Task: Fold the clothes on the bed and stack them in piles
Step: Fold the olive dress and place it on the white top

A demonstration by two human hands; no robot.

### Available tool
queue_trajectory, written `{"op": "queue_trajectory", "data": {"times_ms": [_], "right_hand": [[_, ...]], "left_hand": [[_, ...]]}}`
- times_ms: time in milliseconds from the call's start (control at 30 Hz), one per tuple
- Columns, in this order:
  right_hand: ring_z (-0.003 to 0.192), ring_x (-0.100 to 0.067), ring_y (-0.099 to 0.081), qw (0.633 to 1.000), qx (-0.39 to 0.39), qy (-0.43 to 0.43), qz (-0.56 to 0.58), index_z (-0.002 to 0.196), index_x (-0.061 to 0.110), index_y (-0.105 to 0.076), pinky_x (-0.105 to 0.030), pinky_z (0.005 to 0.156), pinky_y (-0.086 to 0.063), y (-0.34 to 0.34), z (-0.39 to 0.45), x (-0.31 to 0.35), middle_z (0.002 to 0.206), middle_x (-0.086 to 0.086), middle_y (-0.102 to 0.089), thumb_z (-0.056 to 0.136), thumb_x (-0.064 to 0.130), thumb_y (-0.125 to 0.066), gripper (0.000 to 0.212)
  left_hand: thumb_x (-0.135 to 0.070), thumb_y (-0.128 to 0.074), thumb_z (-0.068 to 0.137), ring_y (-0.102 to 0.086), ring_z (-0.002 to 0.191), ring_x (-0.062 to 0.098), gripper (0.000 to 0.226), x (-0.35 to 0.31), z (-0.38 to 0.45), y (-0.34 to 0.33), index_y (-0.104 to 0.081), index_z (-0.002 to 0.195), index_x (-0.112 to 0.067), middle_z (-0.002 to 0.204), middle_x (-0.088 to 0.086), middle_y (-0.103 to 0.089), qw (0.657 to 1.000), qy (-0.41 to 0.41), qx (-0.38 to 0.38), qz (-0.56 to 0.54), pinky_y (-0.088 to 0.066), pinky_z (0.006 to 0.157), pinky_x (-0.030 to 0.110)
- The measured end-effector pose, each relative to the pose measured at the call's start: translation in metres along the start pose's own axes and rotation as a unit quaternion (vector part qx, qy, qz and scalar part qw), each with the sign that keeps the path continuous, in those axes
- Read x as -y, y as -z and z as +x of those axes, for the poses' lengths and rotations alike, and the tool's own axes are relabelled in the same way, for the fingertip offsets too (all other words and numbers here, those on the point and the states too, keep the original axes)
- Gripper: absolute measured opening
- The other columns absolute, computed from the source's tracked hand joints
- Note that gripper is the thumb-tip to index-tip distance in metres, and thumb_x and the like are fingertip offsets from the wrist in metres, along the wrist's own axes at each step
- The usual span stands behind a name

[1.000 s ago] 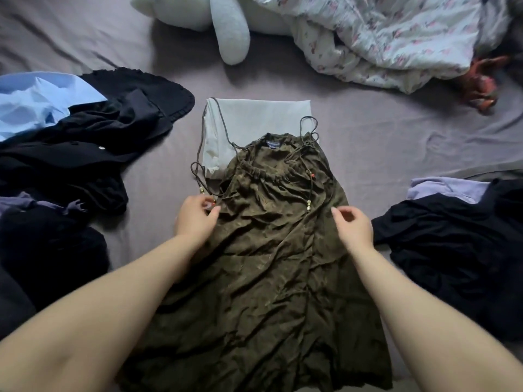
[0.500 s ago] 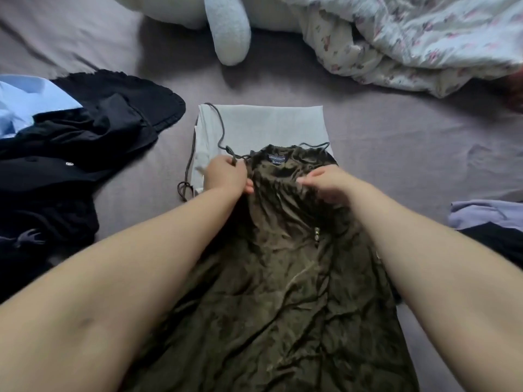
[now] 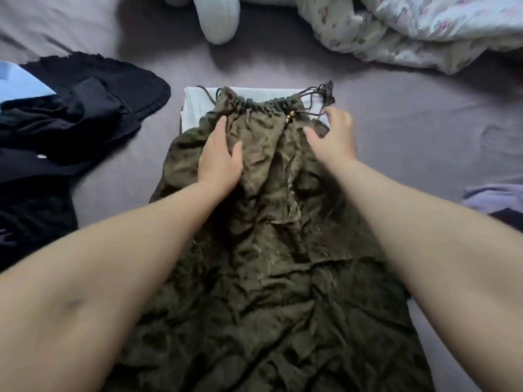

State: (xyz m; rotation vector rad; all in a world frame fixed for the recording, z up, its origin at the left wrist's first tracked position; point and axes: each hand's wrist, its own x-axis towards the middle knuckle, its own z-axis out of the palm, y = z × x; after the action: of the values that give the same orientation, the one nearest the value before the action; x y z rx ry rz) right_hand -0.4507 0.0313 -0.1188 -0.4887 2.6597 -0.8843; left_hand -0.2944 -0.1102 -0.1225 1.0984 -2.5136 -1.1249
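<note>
Your left hand (image 3: pixel 219 157) presses flat on the olive dress (image 3: pixel 254 222) to pin it; your right hand (image 3: pixel 334 137) hovers open, holding nothing.

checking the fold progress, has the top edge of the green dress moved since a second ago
Yes. The green dress top edge has moved farther up over the folded white cloth, now nearly reaching that cloth's far edge, with both hands open on it.

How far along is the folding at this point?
Done: one pale folded garment lies flat. In hand: left hand presses the olive dress, not yet folded; right hand hovers open at its top. Left: black clothes, light blue garment, lilac garment.
</note>
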Motion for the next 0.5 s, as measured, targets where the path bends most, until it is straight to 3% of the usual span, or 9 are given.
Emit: {"op": "queue_trajectory", "data": {"times_ms": [100, 167, 333, 433, 500], "right_hand": [[0.136, -0.025, -0.035, 0.998, -0.054, 0.044, -0.008, 0.137, 0.012, -0.046, -0.04, 0.113, -0.028, 0.003, -0.064, -0.027, 0.147, -0.011, -0.036, 0.087, 0.042, -0.063, 0.06], [0.137, -0.024, -0.033, 0.997, -0.066, 0.028, -0.038, 0.139, 0.013, -0.044, -0.044, 0.114, -0.025, 0.006, -0.119, -0.049, 0.148, -0.009, -0.036, 0.085, 0.048, -0.065, 0.067], [0.13, -0.036, -0.037, 0.974, -0.062, -0.168, -0.138, 0.141, 0.013, -0.04, -0.054, 0.11, -0.028, 0.018, -0.265, -0.123, 0.145, -0.014, -0.037, 0.068, 0.058, -0.075, 0.092], [0.119, -0.043, -0.047, 0.955, -0.064, -0.242, -0.157, 0.137, 0.008, -0.045, -0.056, 0.098, -0.04, 0.028, -0.311, -0.148, 0.135, -0.018, -0.044, 0.06, 0.05, -0.084, 0.096], [0.115, -0.044, -0.048, 0.951, -0.067, -0.272, -0.128, 0.136, 0.009, -0.047, -0.053, 0.092, -0.043, 0.037, -0.322, -0.153, 0.131, -0.018, -0.046, 0.068, 0.044, -0.081, 0.083]], "left_hand": [[-0.031, -0.046, 0.094, -0.035, 0.136, 0.026, 0.057, 0.026, -0.057, 0.008, -0.034, 0.144, -0.007, 0.144, 0.013, -0.041, 0.989, -0.044, -0.117, 0.078, -0.025, 0.113, 0.041], [-0.038, -0.045, 0.092, -0.032, 0.137, 0.029, 0.061, 0.05, -0.107, 0.015, -0.033, 0.144, -0.009, 0.144, 0.015, -0.039, 0.982, 0.0, -0.149, 0.115, -0.021, 0.114, 0.046], [-0.061, -0.035, 0.08, -0.03, 0.135, 0.043, 0.083, 0.12, -0.244, 0.032, -0.034, 0.143, -0.006, 0.144, 0.024, -0.035, 0.944, 0.259, -0.128, 0.161, -0.016, 0.111, 0.057], [-0.069, -0.035, 0.078, -0.021, 0.142, 0.036, 0.091, 0.137, -0.284, 0.04, -0.033, 0.145, -0.006, 0.151, 0.021, -0.029, 0.926, 0.307, -0.069, 0.208, -0.012, 0.113, 0.056], [-0.065, -0.046, 0.086, -0.012, 0.146, 0.031, 0.085, 0.138, -0.29, 0.043, -0.028, 0.148, -0.01, 0.156, 0.017, -0.021, 0.92, 0.315, -0.032, 0.233, -0.006, 0.115, 0.053]]}}
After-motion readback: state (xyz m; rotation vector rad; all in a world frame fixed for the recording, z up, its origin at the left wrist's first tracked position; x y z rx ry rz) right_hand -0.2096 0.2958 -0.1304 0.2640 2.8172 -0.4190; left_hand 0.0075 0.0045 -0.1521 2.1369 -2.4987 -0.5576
